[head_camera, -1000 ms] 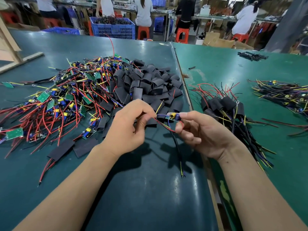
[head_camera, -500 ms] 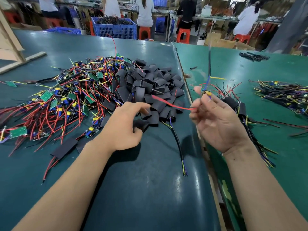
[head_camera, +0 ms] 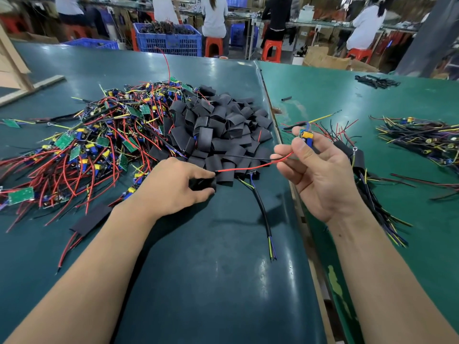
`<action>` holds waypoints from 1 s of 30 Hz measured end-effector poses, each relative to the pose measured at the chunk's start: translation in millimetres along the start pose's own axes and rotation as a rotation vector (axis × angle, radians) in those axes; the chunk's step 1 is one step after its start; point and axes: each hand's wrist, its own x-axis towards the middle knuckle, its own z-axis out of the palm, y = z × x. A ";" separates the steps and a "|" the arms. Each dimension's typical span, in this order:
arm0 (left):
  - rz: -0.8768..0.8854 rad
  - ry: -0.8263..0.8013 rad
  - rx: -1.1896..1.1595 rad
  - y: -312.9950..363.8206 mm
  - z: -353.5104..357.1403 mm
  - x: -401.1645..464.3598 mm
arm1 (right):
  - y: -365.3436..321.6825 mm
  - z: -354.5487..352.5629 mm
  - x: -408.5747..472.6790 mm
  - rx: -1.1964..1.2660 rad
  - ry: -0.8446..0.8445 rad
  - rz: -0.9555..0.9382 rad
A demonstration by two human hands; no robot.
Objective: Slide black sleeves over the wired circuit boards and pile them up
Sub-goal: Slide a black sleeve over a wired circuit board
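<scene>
Two heaps lie on the surface (head_camera: 211,281): unsleeved boards (head_camera: 82,150), then sleeves (head_camera: 218,130). The left hand (head_camera: 171,187) pinches one sleeve (head_camera: 202,184); the right hand (head_camera: 320,175) grips a wired board (head_camera: 307,137). Next, I think, its wires must enter the sleeve.

Both forearms were bare up to the frame's lower edge, with no sleeve, glove, watch or ring in sight. The left hand (head_camera: 173,187) showed its back, with smooth knuckles. The right hand (head_camera: 320,175) showed its palm, creased across the middle, and a short, trimmed thumbnail. A small dark mole sat on the right forearm just below the wrist.
</scene>
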 end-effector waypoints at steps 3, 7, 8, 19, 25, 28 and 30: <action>0.056 -0.052 -0.029 -1.5 1.4 1.9 | 2.3 -0.4 1.1 -0.005 0.038 0.010; 0.059 -0.038 -0.056 -3.2 -0.5 2.5 | 3.4 -1.1 1.6 -0.009 0.030 0.024; 0.056 -0.015 -0.070 -2.9 -0.6 2.6 | 4.0 -1.2 1.4 -0.001 0.017 0.021; 0.137 0.360 -0.624 12.2 7.0 1.4 | 2.4 1.6 2.5 0.157 0.077 -0.020; 0.163 0.419 -0.707 11.6 9.8 2.6 | 6.2 -1.2 5.9 0.115 0.109 -0.017; 0.181 0.432 -0.719 13.8 9.2 2.6 | 8.4 -0.4 6.6 0.125 0.127 -0.036; 0.192 0.447 -0.721 15.7 8.0 2.5 | 8.6 -1.3 7.7 0.125 0.153 -0.045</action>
